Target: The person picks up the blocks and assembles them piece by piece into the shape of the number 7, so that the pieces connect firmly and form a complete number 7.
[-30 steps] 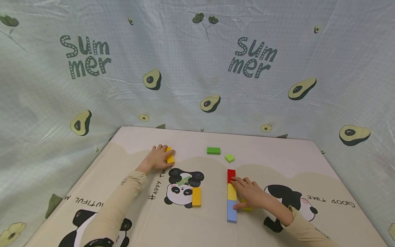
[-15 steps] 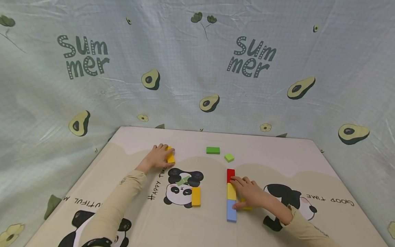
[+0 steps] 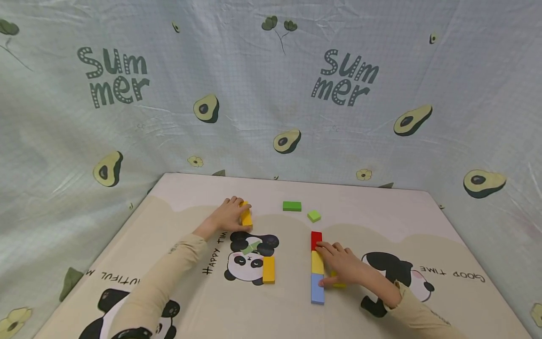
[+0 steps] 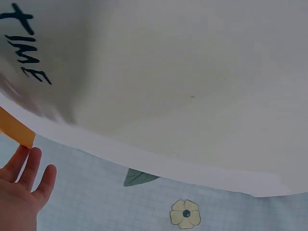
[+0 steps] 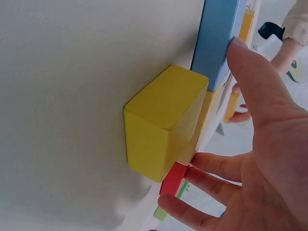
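My left hand (image 3: 230,215) grips an orange block (image 3: 246,216) between thumb and fingers at the table's back left. In the left wrist view, fingertips reach one end of that orange block (image 4: 17,129). On the right, a red block (image 3: 316,240), a pale yellow block (image 3: 317,262) and a blue block (image 3: 317,289) lie end to end in a line. My right hand (image 3: 345,264) rests along this row, thumb at the blue block's edge and extended fingertips near the red and pale yellow ones. Partly hidden under that hand is a brighter yellow block (image 5: 166,118).
Another orange block (image 3: 268,270) lies on the printed panda, between the hands. Farther back are a green block (image 3: 292,206) and a small light green block (image 3: 314,216). A patterned cloth wall (image 3: 245,155) rises behind the table (image 3: 381,207).
My left hand has shifted right, carrying the orange block with it toward the middle. The right hand and the row of blocks have stayed in place.
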A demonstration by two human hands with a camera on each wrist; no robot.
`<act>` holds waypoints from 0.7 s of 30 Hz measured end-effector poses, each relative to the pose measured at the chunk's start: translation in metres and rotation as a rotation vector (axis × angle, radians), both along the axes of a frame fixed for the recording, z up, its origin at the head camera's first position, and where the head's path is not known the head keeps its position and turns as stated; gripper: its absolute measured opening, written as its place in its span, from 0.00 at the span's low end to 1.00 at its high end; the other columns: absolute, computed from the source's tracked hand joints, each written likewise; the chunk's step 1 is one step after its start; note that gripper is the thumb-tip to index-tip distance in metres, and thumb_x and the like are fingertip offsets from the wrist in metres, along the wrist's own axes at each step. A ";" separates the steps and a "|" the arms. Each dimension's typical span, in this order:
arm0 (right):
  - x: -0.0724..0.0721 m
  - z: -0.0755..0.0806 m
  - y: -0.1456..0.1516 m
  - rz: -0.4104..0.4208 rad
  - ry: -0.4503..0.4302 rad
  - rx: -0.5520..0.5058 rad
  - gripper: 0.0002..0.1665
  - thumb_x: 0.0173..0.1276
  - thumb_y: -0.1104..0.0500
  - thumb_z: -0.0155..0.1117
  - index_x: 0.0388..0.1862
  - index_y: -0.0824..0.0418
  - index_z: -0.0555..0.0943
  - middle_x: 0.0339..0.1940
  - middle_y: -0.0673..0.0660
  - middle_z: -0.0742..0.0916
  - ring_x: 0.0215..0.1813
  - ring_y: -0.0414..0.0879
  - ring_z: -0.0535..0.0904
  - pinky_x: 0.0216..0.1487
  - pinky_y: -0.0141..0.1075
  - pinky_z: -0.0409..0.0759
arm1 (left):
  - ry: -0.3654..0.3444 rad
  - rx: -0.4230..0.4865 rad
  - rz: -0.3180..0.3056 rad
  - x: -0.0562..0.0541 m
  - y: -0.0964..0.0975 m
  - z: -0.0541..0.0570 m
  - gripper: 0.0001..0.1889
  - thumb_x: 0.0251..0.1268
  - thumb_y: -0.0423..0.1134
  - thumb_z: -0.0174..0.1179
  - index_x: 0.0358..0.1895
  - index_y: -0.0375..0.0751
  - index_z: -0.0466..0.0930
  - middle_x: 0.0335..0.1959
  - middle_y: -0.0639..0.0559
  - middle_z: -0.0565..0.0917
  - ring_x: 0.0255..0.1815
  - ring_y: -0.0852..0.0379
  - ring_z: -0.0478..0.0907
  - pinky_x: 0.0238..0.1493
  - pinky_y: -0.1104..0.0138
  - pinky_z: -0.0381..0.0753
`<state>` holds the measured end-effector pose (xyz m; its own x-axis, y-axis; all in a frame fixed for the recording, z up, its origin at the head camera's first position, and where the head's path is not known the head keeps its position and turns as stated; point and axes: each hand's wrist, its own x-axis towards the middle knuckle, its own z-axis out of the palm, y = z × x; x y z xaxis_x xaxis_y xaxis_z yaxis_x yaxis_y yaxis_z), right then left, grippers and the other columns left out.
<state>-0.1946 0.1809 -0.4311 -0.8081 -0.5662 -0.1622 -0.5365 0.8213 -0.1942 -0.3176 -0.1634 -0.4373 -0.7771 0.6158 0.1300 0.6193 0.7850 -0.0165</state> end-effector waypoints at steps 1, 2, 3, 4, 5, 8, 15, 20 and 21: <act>0.000 0.000 0.000 0.000 0.000 -0.002 0.53 0.46 0.37 0.65 0.63 0.67 0.61 0.65 0.63 0.66 0.57 0.58 0.64 0.51 0.56 0.68 | 0.003 0.000 -0.009 0.001 0.003 0.001 0.34 0.48 0.62 0.57 0.54 0.42 0.71 0.50 0.39 0.72 0.51 0.44 0.67 0.51 0.50 0.66; 0.000 0.000 0.000 0.001 0.001 -0.002 0.53 0.47 0.37 0.65 0.63 0.67 0.61 0.65 0.63 0.66 0.57 0.58 0.64 0.51 0.56 0.68 | 0.004 0.001 -0.019 0.002 0.006 0.002 0.34 0.48 0.62 0.57 0.54 0.42 0.71 0.50 0.39 0.73 0.51 0.45 0.67 0.51 0.50 0.67; 0.000 0.000 0.000 0.001 0.000 -0.004 0.52 0.47 0.37 0.65 0.63 0.67 0.61 0.65 0.63 0.66 0.57 0.58 0.64 0.51 0.56 0.68 | 0.002 0.000 -0.025 0.002 0.010 0.002 0.34 0.48 0.62 0.57 0.54 0.42 0.71 0.50 0.39 0.73 0.51 0.45 0.67 0.51 0.51 0.67; 0.000 0.000 0.000 0.001 0.000 -0.005 0.52 0.47 0.37 0.65 0.63 0.67 0.61 0.65 0.63 0.66 0.57 0.58 0.64 0.51 0.55 0.68 | 0.001 0.000 -0.034 0.003 0.013 0.003 0.34 0.48 0.62 0.57 0.54 0.42 0.71 0.51 0.39 0.73 0.51 0.45 0.68 0.51 0.51 0.67; 0.000 -0.001 0.000 0.002 0.000 -0.005 0.52 0.47 0.37 0.65 0.63 0.67 0.61 0.65 0.63 0.66 0.57 0.57 0.64 0.51 0.55 0.68 | -0.003 0.000 -0.041 0.004 0.016 0.003 0.34 0.48 0.62 0.57 0.55 0.42 0.71 0.51 0.39 0.73 0.51 0.45 0.68 0.51 0.52 0.68; 0.000 -0.001 0.000 0.003 0.001 0.001 0.52 0.47 0.37 0.65 0.63 0.67 0.61 0.65 0.63 0.66 0.58 0.58 0.64 0.51 0.54 0.68 | -0.012 0.001 -0.061 0.005 0.025 0.003 0.34 0.48 0.62 0.57 0.55 0.43 0.71 0.51 0.40 0.73 0.51 0.46 0.68 0.51 0.53 0.68; 0.000 -0.001 -0.001 0.006 0.002 -0.002 0.52 0.47 0.37 0.65 0.63 0.67 0.62 0.64 0.63 0.66 0.57 0.58 0.65 0.50 0.55 0.68 | -0.035 -0.018 -0.090 0.007 0.043 -0.001 0.35 0.49 0.62 0.56 0.57 0.43 0.69 0.52 0.41 0.72 0.53 0.48 0.67 0.53 0.54 0.69; 0.001 -0.002 0.000 0.000 -0.003 -0.009 0.52 0.47 0.37 0.65 0.63 0.67 0.61 0.65 0.63 0.66 0.58 0.58 0.64 0.51 0.56 0.67 | -0.031 -0.017 -0.121 0.011 0.055 -0.001 0.38 0.48 0.63 0.56 0.58 0.39 0.66 0.53 0.42 0.72 0.53 0.48 0.67 0.55 0.55 0.68; 0.001 -0.002 0.000 -0.003 -0.005 -0.011 0.52 0.47 0.37 0.65 0.63 0.67 0.61 0.65 0.63 0.65 0.58 0.59 0.64 0.51 0.57 0.67 | -0.029 -0.014 -0.127 0.011 0.057 0.000 0.39 0.48 0.63 0.56 0.58 0.38 0.66 0.53 0.42 0.73 0.53 0.48 0.67 0.55 0.55 0.68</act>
<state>-0.1939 0.1807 -0.4330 -0.8088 -0.5657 -0.1605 -0.5332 0.8206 -0.2056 -0.3064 -0.1062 -0.4376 -0.6957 0.7114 0.0990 0.7144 0.6997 -0.0079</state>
